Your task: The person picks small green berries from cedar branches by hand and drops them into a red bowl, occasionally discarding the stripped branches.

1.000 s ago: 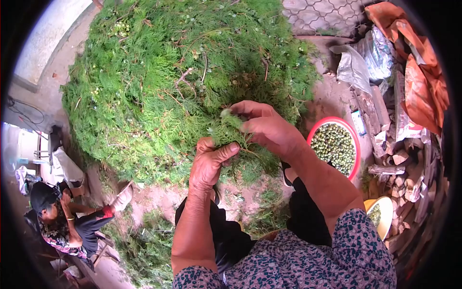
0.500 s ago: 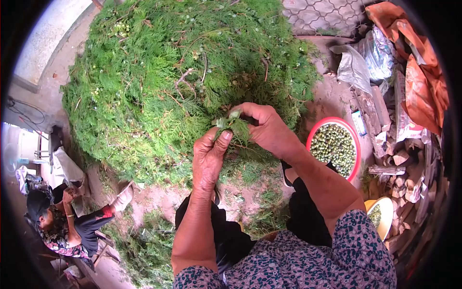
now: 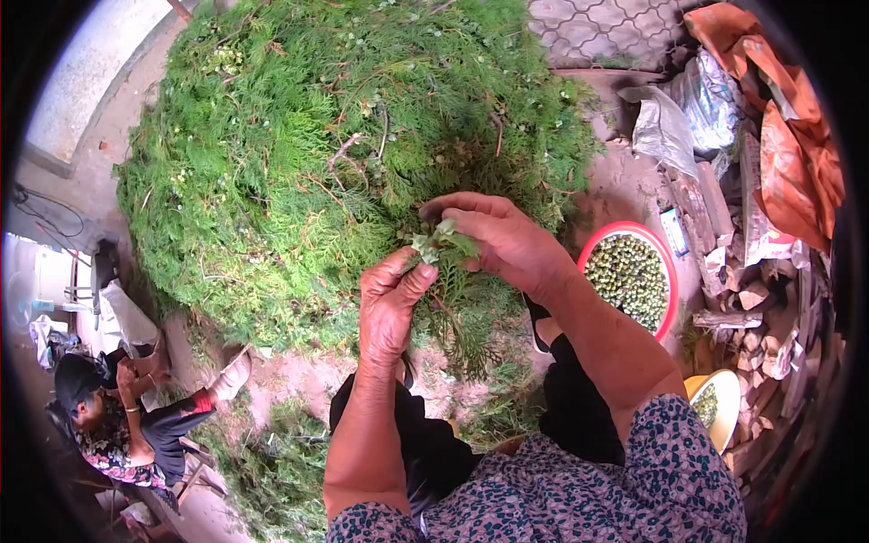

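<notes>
A green conifer sprig with a few pale green cones at its top is in my hands, above the near edge of a big heap of cut branches. My left hand is closed, pinching the sprig between thumb and fingers. My right hand is bent round the other side of the cones, thumb and fingers closed on them; its lower fingers are partly hidden. Feathery foliage hangs down between the two hands.
The branch heap fills the space ahead. At right stand a red-rimmed basin of green cones and a yellow basin, beside stacked firewood. Another person sits at left. More cuttings lie on the floor.
The sprig has turned so its foliage now hangs lower between my hands. My right hand's fingers have shifted slightly left around the cones. The seated person's hands have moved a little.
</notes>
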A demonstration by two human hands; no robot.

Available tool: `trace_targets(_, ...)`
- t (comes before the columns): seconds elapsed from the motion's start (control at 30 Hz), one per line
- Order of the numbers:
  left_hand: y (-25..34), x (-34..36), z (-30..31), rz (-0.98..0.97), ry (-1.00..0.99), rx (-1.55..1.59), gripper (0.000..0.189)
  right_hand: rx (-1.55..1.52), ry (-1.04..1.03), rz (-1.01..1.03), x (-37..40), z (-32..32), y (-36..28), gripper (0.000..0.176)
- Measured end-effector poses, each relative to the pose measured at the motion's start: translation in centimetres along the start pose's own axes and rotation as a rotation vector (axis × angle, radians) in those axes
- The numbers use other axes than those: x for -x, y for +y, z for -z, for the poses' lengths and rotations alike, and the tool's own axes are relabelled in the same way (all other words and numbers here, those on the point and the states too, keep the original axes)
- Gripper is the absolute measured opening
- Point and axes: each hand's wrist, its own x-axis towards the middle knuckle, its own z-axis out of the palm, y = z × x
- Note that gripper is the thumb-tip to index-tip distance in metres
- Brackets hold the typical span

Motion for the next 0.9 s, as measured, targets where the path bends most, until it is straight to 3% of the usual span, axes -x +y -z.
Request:
trace_targets(0.13, 0.5, -0.1, -0.2, -0.002, -0.053, -0.028, 0.016, 0.241, -0.105, 0.027, 0.7, -0.5, -0.5, 0.026)
trace_targets(0.23, -0.1, 0.0, 0.2, -0.018, -0.038, -0.048, 0.014, 0.324, 0.003, -0.078, 1.1, -0.8, -0.6, 0.026)
trace_targets(0.3, 0.1, -0.3, 0.0, -0.009, -0.044, -0.056, 0.013, 0.545, 0.035, 0.028, 0.7, -0.1, 0.3, 0.029)
trace_targets(0.43, 0.9, -0.2, -0.2, 0.031, -0.051, -0.057, 0.012, 0.431, 0.035, 0.188, -0.4, 0.9, 1.6, 0.03)
trace_targets(0.5, 0.8, -0.2, 0.1, 0.027, -0.033, -0.079, 0.011, 0.01, -0.097, 0.0, 0.7, 0.8, 0.2, 0.028)
trace_targets(0.6, 0.6, -0.4, 0.1, 0.049, -0.005, -0.042, 0.01, 0.08, 0.025, -0.015, 0.6, -0.3, 0.0, 0.022)
trace_targets(0.73, 0.2, -0.5, 0.5, 0.111, -0.01, 0.003, 0.009, 0.035, 0.005, -0.036, 0.7, -0.3, 0.0, 0.018)
trace_targets(0.8, 0.6, -0.4, -0.3, 0.129, 0.022, 0.016, 0.008, 0.08, -0.011, 0.08, 0.6, -0.3, 0.3, 0.016)
trace_targets(0.9, 0.5, -0.3, -0.6, 0.142, 0.044, 0.049, 0.008, 0.097, 0.003, 0.084, 0.5, 0.0, 0.5, 0.014)
